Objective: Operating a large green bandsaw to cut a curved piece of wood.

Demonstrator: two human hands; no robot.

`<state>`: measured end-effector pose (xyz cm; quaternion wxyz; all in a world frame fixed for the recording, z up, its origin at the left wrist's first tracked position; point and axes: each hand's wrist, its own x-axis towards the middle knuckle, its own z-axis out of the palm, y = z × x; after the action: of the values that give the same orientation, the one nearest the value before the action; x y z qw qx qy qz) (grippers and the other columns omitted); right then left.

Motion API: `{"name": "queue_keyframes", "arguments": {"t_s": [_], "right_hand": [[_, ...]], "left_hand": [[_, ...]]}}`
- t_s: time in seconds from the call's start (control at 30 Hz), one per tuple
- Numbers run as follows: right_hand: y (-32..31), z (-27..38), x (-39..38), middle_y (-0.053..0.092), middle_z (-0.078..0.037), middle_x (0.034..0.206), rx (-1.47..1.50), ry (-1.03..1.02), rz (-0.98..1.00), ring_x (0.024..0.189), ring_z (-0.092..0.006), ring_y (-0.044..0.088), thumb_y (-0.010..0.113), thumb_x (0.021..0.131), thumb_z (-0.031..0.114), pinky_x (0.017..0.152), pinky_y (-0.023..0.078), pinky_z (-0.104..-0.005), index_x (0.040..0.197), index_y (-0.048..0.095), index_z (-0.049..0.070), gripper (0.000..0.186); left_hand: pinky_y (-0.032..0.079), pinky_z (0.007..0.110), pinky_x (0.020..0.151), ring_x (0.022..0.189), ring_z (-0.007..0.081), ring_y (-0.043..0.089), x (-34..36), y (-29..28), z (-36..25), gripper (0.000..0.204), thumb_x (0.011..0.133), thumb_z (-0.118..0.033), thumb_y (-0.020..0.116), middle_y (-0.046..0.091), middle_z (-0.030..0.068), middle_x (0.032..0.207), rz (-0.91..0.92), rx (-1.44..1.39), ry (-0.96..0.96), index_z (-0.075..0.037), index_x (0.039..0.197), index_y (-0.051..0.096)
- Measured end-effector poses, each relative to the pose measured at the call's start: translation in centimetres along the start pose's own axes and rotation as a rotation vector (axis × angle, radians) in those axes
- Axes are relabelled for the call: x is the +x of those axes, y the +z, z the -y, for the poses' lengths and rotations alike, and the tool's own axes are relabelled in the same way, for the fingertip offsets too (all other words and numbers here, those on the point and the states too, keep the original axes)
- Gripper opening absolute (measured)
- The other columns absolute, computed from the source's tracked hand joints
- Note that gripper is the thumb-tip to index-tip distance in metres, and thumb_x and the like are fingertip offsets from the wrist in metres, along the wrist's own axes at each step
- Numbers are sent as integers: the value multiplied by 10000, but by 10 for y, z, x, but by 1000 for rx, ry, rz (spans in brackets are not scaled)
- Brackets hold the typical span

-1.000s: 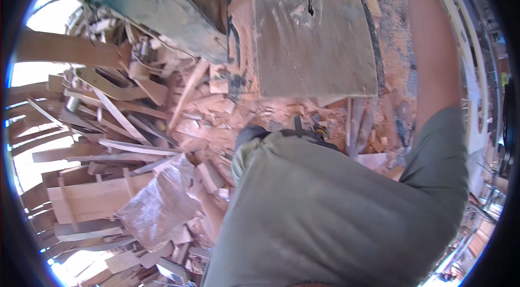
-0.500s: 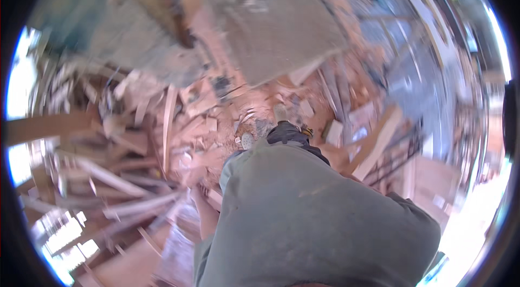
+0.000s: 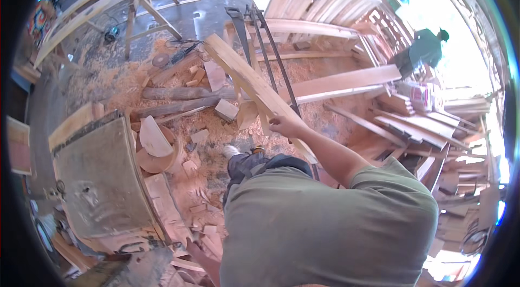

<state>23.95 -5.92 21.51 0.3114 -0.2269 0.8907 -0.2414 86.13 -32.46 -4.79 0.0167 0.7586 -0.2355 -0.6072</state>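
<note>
While right hand (image 3: 286, 125) curls closed around long, pale, flat-sided wooden beam (image 3: 244, 75), long axis slants away up-left; left hand (image 3: 191, 248) well apart; its grip cannot be told.

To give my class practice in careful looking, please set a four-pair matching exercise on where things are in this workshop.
Things:
1. Long plank
2. Machine table
3. Co-worker
4. Green-grey shirt

Places:
A. Left side of the view
B. Lower middle of the view
C. Under the person's right hand
D. Upper right, near bright light

Pairs: 1-C, 2-A, 3-D, 4-B
</note>
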Motion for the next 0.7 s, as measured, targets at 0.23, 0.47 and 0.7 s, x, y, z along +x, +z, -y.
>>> {"name": "queue_keyframes", "arguments": {"t_s": [0.23,0.47,0.7], "right_hand": [[-35,-83,-9,680,-218,1084,185,274,-307,1015,-292,662,684,827,292,912,502,-380,1258,580,-36,551],[-13,-148,115,678,-207,1062,197,371,-278,1027,-335,647,709,749,372,935,487,-402,1252,584,6,634],[7,-149,228,326,-249,1503,-91,612,-3,1380,-421,338,792,680,443,1111,337,-503,1514,218,60,1083]], "left_hand": [[487,258,539,587,162,546,-90,124,-98,602,974,-532,471,628,77,780,85,113,247,42,994,652],[502,307,525,656,205,615,-117,117,-23,518,986,-543,438,636,95,804,46,75,28,-80,1177,573],[536,377,555,730,246,629,-268,138,-16,502,999,-506,436,619,114,833,-157,226,-22,-39,1121,573]]}}
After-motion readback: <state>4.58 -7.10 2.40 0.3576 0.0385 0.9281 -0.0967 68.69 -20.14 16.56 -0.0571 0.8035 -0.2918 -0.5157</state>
